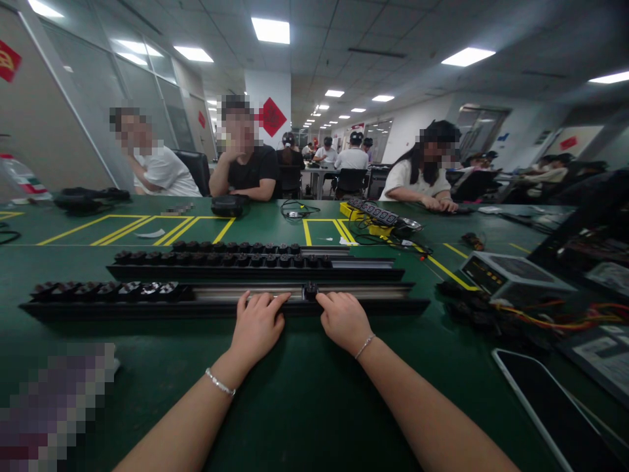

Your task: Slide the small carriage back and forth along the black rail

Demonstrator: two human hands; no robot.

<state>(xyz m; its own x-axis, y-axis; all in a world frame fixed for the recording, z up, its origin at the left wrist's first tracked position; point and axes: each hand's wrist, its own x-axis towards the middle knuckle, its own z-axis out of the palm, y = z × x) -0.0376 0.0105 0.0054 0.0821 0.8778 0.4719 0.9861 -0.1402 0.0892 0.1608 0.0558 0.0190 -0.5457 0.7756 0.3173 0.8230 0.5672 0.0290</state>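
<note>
Pressing down on the near rail (363, 293) lying across the green table (304, 393), the left hand (258, 324) spreads its fingers flat while the right hand (344, 320), fingers together and gripping nothing, touches the small black clip (310, 290) seated between them, apparently steadying the rail.

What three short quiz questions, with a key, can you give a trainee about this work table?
1. True or false: the left hand and the right hand both rest on the near rail.
2. Where on that rail is the single black part? A) at its right end B) between the two hands C) under the left wrist
3. Short answer: at which end of the near rail does the row of black parts sit?
Key: 1 true; 2 B; 3 the left end.
</note>
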